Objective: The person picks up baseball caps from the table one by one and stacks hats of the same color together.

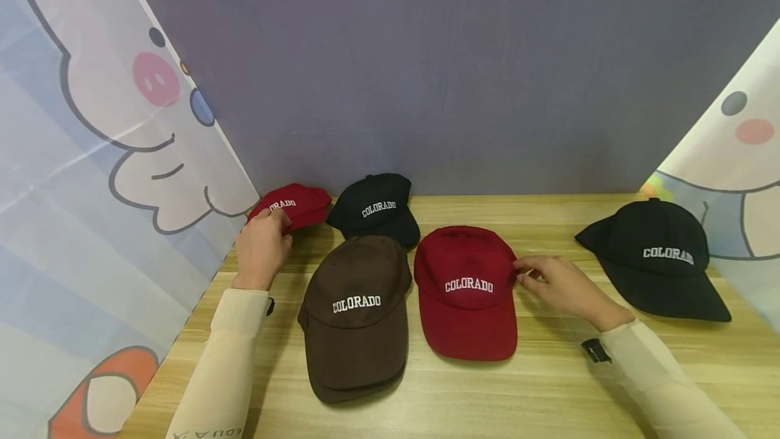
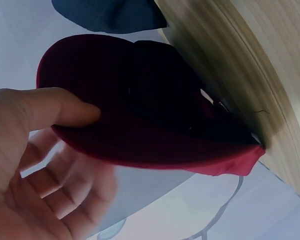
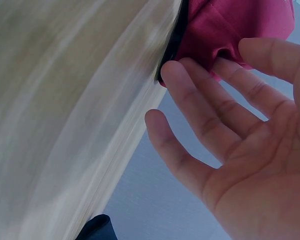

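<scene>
1 rear red cap [image 1: 309, 214], back left of surface [image 1: 463, 398], brim [image 2: 82, 62] pinched by left hand [image 1: 261, 247]; 1 front red cap [image 1: 466, 259], centre, touched by right hand [image 1: 565, 288], fingers [image 3: 199, 111] loose; 1 brown cap [image 1: 359, 269], just beside; 2 black caps [image 1: 374, 195], back and right.

- Right before me, here's a brown cap [image 1: 359, 337], brim towards me, white COLORADO across the front!
- Just behind it I spot a black cap [image 1: 373, 214], up near the grey backdrop [image 1: 426, 73].
- Over on my right, a second black cap [image 1: 658, 222], same white lettering, beside a printed right-hand sheet [image 1: 752, 168].
- To my left, a pale left-hand sheet [image 1: 36, 222], big cartoon figure, pink oval patch!
- And beneath these caps, wood-grain table [image 1: 475, 398].
</scene>
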The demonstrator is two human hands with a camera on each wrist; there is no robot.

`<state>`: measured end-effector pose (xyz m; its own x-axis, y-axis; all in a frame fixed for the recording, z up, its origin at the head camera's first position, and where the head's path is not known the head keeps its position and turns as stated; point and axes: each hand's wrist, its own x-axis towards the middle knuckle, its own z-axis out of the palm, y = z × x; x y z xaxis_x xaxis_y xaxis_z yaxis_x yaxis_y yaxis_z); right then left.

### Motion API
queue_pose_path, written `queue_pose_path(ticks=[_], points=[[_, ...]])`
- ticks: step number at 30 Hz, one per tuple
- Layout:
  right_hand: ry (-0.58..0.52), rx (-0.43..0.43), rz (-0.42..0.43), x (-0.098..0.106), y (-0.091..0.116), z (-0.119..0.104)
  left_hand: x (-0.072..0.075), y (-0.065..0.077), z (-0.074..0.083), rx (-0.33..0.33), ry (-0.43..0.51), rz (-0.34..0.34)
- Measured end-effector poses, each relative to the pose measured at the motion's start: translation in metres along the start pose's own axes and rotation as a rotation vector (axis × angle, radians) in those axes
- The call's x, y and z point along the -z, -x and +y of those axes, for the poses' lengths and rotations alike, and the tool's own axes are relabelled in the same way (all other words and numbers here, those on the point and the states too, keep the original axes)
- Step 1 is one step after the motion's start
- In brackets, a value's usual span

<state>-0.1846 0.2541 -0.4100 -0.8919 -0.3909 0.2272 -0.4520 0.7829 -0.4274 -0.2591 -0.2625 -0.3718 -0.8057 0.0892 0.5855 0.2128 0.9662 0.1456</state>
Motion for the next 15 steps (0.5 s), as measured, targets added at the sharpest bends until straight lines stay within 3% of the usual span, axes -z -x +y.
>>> queue_pose_path(ticks=[9, 15], points=[[-0.028, -0.01, -0.011, -0.0018, 0.0003, -0.001, 0.0061, 0.0003, 0.0028, 0.068, -0.053, -0.091], [-0.025, -0.012, -0.013, -0.0012, 0.0007, -0.0019, 0.0106, 0.0019, 0.0063, 0.155, -0.1, -0.124]])
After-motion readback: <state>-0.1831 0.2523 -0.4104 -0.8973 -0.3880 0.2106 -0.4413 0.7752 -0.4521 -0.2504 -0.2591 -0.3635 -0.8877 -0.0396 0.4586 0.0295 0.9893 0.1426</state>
